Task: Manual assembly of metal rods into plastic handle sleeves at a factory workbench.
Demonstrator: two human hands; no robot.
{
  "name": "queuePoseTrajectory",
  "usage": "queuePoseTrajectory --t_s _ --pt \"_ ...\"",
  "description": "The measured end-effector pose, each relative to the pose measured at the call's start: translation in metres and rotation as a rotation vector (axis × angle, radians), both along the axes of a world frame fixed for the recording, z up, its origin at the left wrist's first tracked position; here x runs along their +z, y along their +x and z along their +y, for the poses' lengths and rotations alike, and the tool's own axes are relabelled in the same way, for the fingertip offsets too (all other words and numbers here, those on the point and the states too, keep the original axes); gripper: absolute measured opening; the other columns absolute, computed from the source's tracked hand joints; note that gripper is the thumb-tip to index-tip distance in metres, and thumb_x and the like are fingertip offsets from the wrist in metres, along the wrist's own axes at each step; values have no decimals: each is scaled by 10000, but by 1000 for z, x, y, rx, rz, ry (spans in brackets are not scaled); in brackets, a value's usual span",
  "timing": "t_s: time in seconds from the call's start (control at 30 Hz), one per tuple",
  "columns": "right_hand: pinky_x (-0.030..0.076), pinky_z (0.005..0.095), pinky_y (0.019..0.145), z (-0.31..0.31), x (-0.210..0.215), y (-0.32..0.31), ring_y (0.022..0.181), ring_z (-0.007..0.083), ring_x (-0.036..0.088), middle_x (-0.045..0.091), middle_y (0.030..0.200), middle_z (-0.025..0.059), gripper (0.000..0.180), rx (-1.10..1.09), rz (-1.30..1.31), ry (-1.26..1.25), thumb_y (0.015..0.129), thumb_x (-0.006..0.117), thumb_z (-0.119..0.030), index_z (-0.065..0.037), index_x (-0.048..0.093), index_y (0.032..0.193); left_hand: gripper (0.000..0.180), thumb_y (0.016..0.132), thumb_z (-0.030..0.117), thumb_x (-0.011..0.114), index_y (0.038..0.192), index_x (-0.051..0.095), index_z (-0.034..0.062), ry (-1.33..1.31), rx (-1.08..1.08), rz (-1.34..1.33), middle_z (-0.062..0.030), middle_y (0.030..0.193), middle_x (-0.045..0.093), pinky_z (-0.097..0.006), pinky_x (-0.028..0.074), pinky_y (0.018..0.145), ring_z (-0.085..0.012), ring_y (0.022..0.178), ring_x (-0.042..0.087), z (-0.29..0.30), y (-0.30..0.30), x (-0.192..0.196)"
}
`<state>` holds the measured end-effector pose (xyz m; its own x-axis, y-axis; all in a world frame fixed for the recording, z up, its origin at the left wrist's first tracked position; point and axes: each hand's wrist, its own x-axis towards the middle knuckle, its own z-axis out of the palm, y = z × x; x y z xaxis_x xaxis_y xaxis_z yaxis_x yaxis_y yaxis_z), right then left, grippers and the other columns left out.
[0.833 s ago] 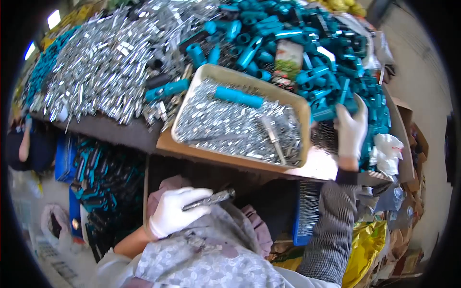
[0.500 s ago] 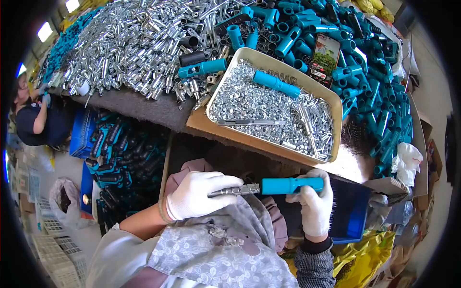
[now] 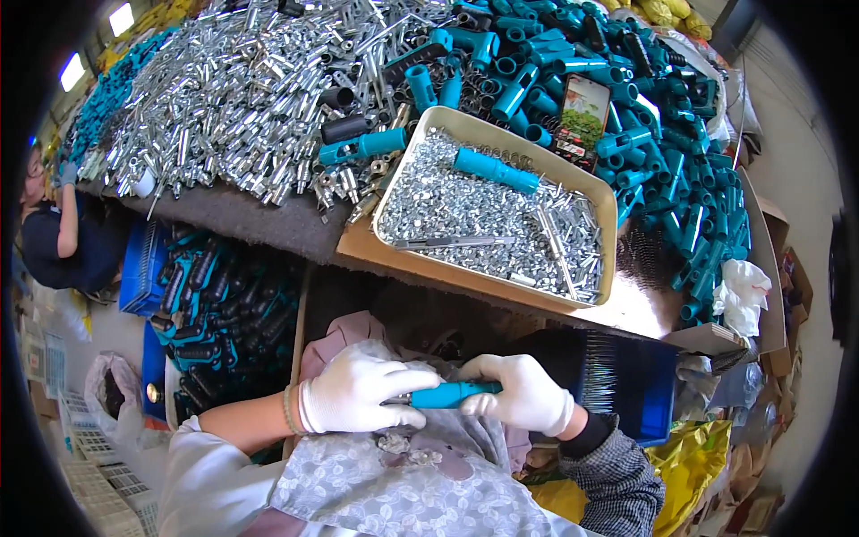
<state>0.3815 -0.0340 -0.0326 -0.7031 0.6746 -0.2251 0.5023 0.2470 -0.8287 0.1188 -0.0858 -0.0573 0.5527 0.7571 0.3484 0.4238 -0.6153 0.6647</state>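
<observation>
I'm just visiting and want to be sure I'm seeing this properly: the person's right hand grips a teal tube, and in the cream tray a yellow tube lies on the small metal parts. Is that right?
Not quite: the tray tube on the small metal parts in the cream tray is teal, not yellow, as the head view shows. The right hand does grip a teal tube.

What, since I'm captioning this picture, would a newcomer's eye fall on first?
Probably the heap of silvery metal parts, upper left, and the pile of teal pieces, upper right. A cream tray of shiny bits sits between and below them. Low in the middle, the white-gloved left hand and right hand meet at a teal tube.
</observation>
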Motion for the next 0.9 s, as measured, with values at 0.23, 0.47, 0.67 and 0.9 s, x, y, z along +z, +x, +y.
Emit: queuePoseTrajectory --t_s 0.23,0.47,0.67,0.9 --pt "568 364 767 -8 2 -5 869 297 734 721 942 199 544 -81 72 -56 800 793 -247 -12 620 1259 523 706 352 859 1130 702 90 17 -28 -38 -85 838 717 -381 530 616 -278 669 674 5 0 -3" --pt "546 342 843 -2 9 -25 936 289 714 708 1038 230 567 -30 100 -111 813 773 -241 22 598 1284 462 686 288 864 1068 721 72 -6 -56 -49 -81 805 676 -373 528 586 -279 662 673 13 24 -3" --pt "554 401 771 48 43 3 833 336 699 717 929 146 171 68 53 489 851 679 -193 -63 743 943 434 791 346 790 1159 697 137 149 14 -32 -61 703 607 -362 492 502 -264 564 627 21 41 -2" --pt "534 414 787 148 23 54 887 341 684 711 915 150 264 -598 -530 825 810 686 -334 -100 775 892 469 784 319 802 1193 681 123 38 28 -20 -66 729 635 -363 502 526 -262 593 647 15 39 -7"
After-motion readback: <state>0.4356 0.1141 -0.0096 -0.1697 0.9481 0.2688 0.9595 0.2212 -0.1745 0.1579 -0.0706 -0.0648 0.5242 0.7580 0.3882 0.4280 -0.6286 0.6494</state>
